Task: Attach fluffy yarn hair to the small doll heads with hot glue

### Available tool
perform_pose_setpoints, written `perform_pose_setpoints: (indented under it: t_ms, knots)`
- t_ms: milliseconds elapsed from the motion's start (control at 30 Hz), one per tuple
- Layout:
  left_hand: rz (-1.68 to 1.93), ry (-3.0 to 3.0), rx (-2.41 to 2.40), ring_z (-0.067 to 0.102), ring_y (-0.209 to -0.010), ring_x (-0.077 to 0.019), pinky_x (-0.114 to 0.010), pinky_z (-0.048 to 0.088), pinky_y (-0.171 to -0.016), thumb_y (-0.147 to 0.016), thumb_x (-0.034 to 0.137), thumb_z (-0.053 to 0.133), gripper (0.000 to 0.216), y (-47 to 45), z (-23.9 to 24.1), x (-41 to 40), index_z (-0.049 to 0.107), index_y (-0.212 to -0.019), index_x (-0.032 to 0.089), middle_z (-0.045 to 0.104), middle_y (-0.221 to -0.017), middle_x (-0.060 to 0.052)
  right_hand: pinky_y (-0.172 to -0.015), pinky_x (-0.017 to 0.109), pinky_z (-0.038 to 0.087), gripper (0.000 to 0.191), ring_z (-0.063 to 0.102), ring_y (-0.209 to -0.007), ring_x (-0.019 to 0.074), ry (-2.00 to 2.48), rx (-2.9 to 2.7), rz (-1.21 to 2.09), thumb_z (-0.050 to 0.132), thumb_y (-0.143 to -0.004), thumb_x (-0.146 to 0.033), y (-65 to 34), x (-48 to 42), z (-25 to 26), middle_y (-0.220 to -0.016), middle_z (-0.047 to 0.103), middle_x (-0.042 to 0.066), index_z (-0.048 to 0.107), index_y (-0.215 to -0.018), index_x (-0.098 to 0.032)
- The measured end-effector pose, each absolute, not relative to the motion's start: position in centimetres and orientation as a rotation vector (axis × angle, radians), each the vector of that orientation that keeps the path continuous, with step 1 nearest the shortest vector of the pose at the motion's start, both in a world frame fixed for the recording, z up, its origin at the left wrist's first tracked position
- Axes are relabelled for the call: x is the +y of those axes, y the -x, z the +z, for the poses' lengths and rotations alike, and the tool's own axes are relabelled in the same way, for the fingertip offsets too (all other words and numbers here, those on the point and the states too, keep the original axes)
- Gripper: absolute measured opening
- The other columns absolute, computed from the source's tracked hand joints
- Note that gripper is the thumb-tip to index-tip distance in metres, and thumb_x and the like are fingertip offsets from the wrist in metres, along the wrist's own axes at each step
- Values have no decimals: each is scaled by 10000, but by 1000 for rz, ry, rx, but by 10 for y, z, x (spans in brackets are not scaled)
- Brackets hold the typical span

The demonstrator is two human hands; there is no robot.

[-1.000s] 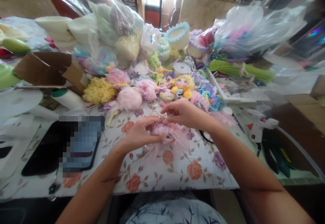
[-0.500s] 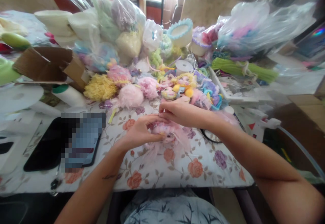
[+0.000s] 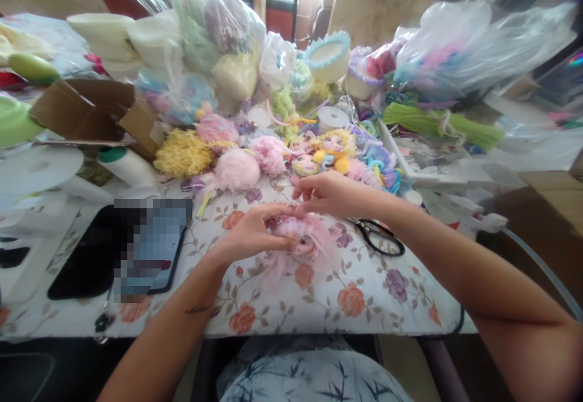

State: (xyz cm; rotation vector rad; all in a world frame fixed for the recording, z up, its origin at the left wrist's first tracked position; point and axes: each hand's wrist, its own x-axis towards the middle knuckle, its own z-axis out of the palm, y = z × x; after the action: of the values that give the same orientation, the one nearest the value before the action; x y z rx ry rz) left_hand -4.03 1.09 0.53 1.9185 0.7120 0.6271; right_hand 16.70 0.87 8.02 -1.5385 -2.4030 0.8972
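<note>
A small pink doll (image 3: 304, 239) with fluffy pink hair and a frilly skirt lies on the floral tablecloth (image 3: 319, 305). My left hand (image 3: 248, 235) is closed around the doll's left side, thumb and fingers gripping it. My right hand (image 3: 325, 194) hovers over the doll's top, fingertips pinched together on something tiny at the doll's head that I cannot make out. Both hands meet above the doll near the table's middle.
Black scissors (image 3: 380, 238) lie right of the doll under my right forearm. A phone (image 3: 150, 250) lies at the left. Behind are pom-poms (image 3: 235, 170), finished dolls (image 3: 330, 150), a cardboard box (image 3: 91, 113), plastic bags of yarn (image 3: 218, 44), green stems (image 3: 437, 122) and a glue gun (image 3: 483, 223).
My right hand has shifted slightly right and forward over the doll's head, uncovering the scissors. The left hand keeps its grip. The view has drifted a little.
</note>
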Motion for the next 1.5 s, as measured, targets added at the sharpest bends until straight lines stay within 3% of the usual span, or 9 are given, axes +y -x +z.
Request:
perform_pose_setpoints:
  t_ms: [167, 333, 567, 867, 1033, 1167, 1400, 1500]
  knots:
    - [621, -1910, 715, 627, -1092, -243, -321, 486, -958, -652, 273, 806, 406, 40, 7, 11, 716, -1044, 212, 705, -1139, -58, -492, 207, 405, 180, 572, -480, 82, 1648, -2188, 1165, 656, -768, -208, -177, 11, 83, -656, 630, -33, 671, -945, -179]
    - [601, -1922, 754, 631, -1077, -242, -316, 496, -930, -639, 276, 813, 424, 41, 8, 11, 715, -1045, 202, 706, -1132, -61, -488, 181, 420, 239, 636, -597, 110, 1603, -2278, 1082, 666, -688, -68, -176, 10, 90, -647, 648, -24, 708, -900, -170]
    - [608, -1907, 761, 634, -1064, -249, -326, 497, -929, -636, 284, 812, 406, 40, 8, 11, 726, -1026, 207, 711, -1117, -64, -507, 196, 500, 104, 672, -545, 123, 1612, -2106, 1224, 586, -791, -92, -175, 10, 84, -631, 677, 6, 665, -838, -142]
    - [615, -1853, 729, 618, -1100, -247, -311, 465, -977, -644, 253, 810, 435, 38, 5, 11, 715, -1063, 185, 707, -1136, -69, -531, 208, 462, 332, 681, -539, 138, 1820, -2287, 1222, 684, -744, -169, -154, 18, 96, -663, 715, 16, 664, -1074, -144]
    - [641, -1878, 683, 616, -1107, -252, -331, 465, -982, -668, 275, 798, 420, 39, 5, 11, 714, -1075, 214, 700, -1153, -60, -496, 212, 485, 154, 658, -496, 129, 1675, -2369, 1311, 580, -738, -100, -151, 27, 95, -622, 699, 12, 709, -806, -152]
    - [660, -1893, 678, 621, -1103, -259, -352, 475, -981, -670, 256, 792, 408, 40, 4, 11, 714, -1068, 217, 704, -1143, -66, -479, 213, 491, 150, 630, -465, 114, 1589, -2326, 1304, 576, -725, -82, -154, 30, 90, -573, 668, -6, 660, -640, -173]
    - [674, -1906, 706, 626, -1102, -255, -351, 490, -969, -678, 222, 776, 398, 40, 5, 10, 703, -1069, 202, 705, -1140, -73, -461, 197, 446, 151, 622, -487, 115, 1649, -2251, 1082, 579, -722, -75, -157, 23, 89, -530, 629, -4, 672, -635, -155]
    - [734, -1935, 733, 625, -1107, -245, -349, 495, -966, -692, 240, 770, 379, 40, 6, 8, 689, -1061, 201, 696, -1155, -76, -464, 195, 419, 114, 554, -449, 85, 1591, -2057, 914, 624, -756, -155, -168, 12, 87, -497, 588, -26, 694, -667, -151]
